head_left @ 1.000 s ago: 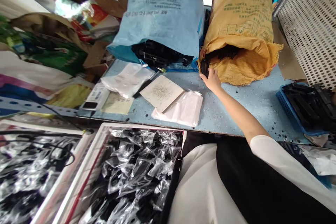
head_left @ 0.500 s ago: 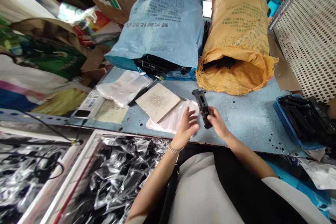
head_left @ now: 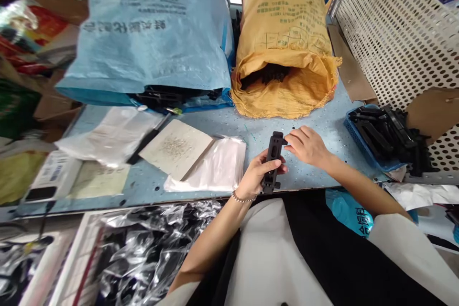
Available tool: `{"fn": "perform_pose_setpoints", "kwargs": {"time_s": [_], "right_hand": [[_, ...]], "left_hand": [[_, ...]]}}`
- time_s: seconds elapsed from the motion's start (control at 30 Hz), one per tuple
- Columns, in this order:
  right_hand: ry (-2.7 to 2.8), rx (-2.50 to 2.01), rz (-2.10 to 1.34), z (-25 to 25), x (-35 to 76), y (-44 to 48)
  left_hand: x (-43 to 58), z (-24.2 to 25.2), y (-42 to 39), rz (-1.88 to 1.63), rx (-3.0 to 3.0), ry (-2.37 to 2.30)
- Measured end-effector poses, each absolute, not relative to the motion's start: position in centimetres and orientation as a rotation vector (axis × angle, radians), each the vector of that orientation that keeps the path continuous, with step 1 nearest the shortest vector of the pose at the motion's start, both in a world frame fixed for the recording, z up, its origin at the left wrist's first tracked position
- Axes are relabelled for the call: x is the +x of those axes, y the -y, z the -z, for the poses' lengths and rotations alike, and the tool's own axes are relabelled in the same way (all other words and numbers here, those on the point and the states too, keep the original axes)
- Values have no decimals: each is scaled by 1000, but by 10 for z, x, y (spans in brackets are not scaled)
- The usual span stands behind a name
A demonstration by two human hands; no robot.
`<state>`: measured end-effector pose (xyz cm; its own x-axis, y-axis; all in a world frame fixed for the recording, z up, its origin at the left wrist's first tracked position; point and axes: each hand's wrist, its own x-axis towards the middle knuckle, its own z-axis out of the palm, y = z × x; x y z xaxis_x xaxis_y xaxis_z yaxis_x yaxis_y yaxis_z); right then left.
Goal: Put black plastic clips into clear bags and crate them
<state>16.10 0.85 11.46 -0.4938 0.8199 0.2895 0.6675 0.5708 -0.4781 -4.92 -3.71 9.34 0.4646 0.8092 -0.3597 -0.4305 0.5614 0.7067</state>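
A black slotted plastic part [head_left: 274, 153] stands nearly upright over the front edge of the blue table. Wrapped round its lower half is my left hand [head_left: 261, 172], thumb across its face. My right hand [head_left: 308, 146] has its fingertips pinched at a small knob on the part's upper right side. Left of my hands, a square board [head_left: 175, 148] with small grains on it overlaps a stack of clear plastic bags [head_left: 218, 167]. Behind is a yellow sack [head_left: 287, 33] with its mouth open, dark pieces inside.
A blue sack [head_left: 154, 43] holding black parts lies at the back left. On the right, a blue basket [head_left: 362, 148] of black parts sits by a perforated white panel [head_left: 405, 33]. Wrapped black items [head_left: 150, 248] fill a container below the table edge at the left.
My left hand has closed round the black part, which my right hand alone held before. My right hand has moved to its upper end. The view has turned to the right.
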Motion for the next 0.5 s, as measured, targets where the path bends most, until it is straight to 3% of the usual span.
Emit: {"fn": "perform_pose_setpoints", "kwargs": {"time_s": [0.23,0.5], "right_hand": [[2073,-1260,-940,-110,149,-14],[2486,-914,-775,-119,136,33]], "left_hand": [[-38,-93,36,-932,547,-837],[-43,-90,14,-761,208,-797]]}}
